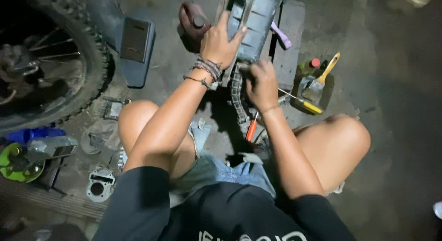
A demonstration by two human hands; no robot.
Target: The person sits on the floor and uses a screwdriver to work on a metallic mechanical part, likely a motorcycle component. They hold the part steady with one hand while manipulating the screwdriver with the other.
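We steady grey engine casing (255,20) on floor between our knees: left hand (221,43) flat on it, fingers spread. Right hand (261,82) curled tight at casing's lower end beside drive chain (237,96); what it pinches, cannot tell. Judged: fastener work; next needs firm bracing, controlled turning. Orange-handled screwdriver (251,129) near.

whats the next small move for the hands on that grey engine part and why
Probably keep the left hand pressed on the grey engine casing to steady it while the right hand works the chain at its lower end. The right hand's fingers already sit at that spot, and an orange-handled screwdriver lies just below, within easy reach.
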